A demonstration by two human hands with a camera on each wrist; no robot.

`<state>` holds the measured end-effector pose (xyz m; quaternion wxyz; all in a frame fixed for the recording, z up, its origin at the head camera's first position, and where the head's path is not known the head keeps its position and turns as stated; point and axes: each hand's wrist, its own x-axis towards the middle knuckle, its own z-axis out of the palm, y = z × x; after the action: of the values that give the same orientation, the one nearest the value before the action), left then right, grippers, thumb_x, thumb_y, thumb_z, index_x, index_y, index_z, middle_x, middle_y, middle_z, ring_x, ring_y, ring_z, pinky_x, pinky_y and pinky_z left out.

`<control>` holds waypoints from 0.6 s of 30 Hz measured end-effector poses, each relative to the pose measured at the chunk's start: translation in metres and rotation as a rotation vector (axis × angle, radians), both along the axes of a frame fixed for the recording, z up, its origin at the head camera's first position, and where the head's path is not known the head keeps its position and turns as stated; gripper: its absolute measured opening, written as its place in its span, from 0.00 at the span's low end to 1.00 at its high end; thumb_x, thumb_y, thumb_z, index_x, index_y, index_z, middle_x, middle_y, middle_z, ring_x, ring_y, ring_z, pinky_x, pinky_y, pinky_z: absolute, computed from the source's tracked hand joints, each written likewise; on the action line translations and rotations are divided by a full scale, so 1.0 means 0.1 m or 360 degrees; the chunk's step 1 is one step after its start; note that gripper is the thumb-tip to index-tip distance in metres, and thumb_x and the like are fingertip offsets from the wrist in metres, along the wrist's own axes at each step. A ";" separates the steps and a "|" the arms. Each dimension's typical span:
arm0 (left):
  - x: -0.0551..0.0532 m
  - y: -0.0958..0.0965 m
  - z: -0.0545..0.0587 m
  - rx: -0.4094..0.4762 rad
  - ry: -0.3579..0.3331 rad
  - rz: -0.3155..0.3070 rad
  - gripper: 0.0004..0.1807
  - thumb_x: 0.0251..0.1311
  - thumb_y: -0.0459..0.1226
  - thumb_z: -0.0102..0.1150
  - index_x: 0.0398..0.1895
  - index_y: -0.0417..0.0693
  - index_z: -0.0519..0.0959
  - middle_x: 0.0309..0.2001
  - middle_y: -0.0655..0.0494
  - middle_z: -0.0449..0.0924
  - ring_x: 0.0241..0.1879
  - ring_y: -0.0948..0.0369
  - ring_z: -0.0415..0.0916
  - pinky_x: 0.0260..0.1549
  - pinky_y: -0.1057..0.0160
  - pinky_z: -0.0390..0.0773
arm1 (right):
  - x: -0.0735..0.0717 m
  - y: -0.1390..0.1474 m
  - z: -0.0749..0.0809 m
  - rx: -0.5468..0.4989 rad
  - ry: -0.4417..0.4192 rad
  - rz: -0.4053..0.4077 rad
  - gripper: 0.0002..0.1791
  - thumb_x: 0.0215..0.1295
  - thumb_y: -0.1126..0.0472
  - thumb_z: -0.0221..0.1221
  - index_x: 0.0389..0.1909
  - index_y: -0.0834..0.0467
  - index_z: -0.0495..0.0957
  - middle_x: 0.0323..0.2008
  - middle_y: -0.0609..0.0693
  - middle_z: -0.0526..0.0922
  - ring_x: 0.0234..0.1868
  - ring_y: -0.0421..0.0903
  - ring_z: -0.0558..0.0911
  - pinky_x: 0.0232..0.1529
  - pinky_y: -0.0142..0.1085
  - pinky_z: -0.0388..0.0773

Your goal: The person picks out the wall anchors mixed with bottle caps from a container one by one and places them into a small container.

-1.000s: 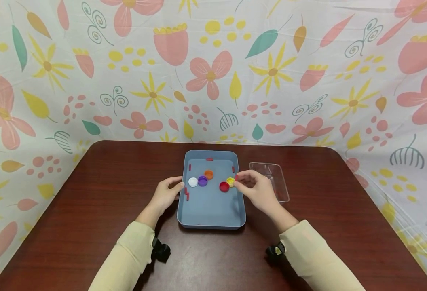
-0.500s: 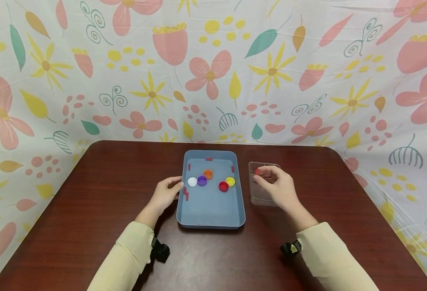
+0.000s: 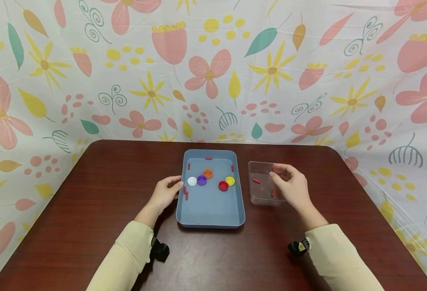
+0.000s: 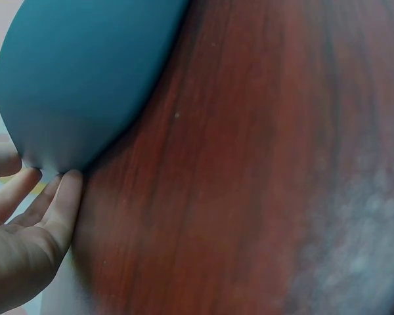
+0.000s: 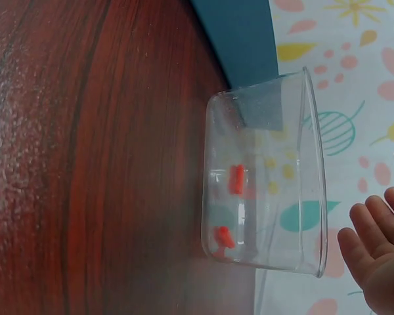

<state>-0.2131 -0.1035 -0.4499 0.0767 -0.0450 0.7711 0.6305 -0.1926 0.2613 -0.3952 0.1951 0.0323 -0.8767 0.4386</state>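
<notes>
A blue-grey tray point(image 3: 210, 216) lies mid-table with white point(image 3: 192, 181), purple point(image 3: 201, 180), orange point(image 3: 208, 173), red point(image 3: 223, 186) and yellow point(image 3: 229, 181) round caps in it. Several short red sticks lie near its sides. My left hand point(image 3: 164, 194) touches the tray's left side; the left wrist view shows its fingertips against the outer wall point(image 4: 85, 72). Over a clear plastic box point(image 3: 261, 198), my right hand point(image 3: 292, 186) pinches a small red piece point(image 3: 273, 166) between thumb and fingers, mostly hidden. That piece does not show in the right wrist view.
Inside the clear box lie red pieces point(image 5: 236, 179), one near the left and another near the front right. The box stands just right of the tray on the dark wooden table point(image 3: 126, 173). A flower-printed cloth point(image 3: 206, 113) hangs behind the table.
My right hand has moved right, from the tray's right edge to above the right part of the clear box, carrying the red piece. The left hand and tray stay where they were.
</notes>
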 end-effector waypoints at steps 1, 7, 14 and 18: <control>0.00 0.00 0.00 0.0002 0.0002 0.0000 0.22 0.67 0.37 0.52 0.63 0.40 0.70 0.62 0.40 0.69 0.46 0.50 0.81 0.46 0.55 0.83 | 0.00 0.00 -0.01 0.0000 -0.0005 -0.0004 0.16 0.61 0.61 0.61 0.47 0.65 0.79 0.41 0.61 0.84 0.34 0.17 0.75 0.36 0.12 0.73; -0.02 0.00 -0.02 0.0036 0.0007 0.0001 0.21 0.67 0.36 0.52 0.62 0.40 0.71 0.61 0.41 0.70 0.46 0.50 0.80 0.45 0.56 0.83 | 0.00 -0.02 -0.01 -0.0010 -0.0037 -0.0013 0.16 0.63 0.59 0.60 0.47 0.64 0.79 0.41 0.59 0.85 0.34 0.17 0.74 0.35 0.12 0.73; -0.02 0.00 -0.02 0.0049 -0.0003 -0.0005 0.21 0.67 0.37 0.52 0.61 0.40 0.72 0.60 0.41 0.71 0.45 0.52 0.81 0.43 0.57 0.84 | 0.00 -0.09 -0.01 -0.0031 -0.0062 -0.0007 0.15 0.62 0.59 0.61 0.46 0.63 0.80 0.42 0.58 0.85 0.34 0.18 0.75 0.36 0.13 0.73; -0.01 0.00 -0.01 0.0051 -0.0004 -0.0008 0.21 0.67 0.37 0.52 0.61 0.41 0.72 0.60 0.42 0.72 0.46 0.53 0.81 0.44 0.58 0.84 | 0.00 -0.13 -0.02 -0.0043 -0.0078 0.0011 0.15 0.62 0.59 0.61 0.46 0.63 0.80 0.42 0.59 0.84 0.34 0.19 0.75 0.35 0.14 0.73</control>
<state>-0.2145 -0.1038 -0.4512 0.0801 -0.0425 0.7610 0.6424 -0.1927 0.2481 -0.3967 0.1724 0.0219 -0.8751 0.4516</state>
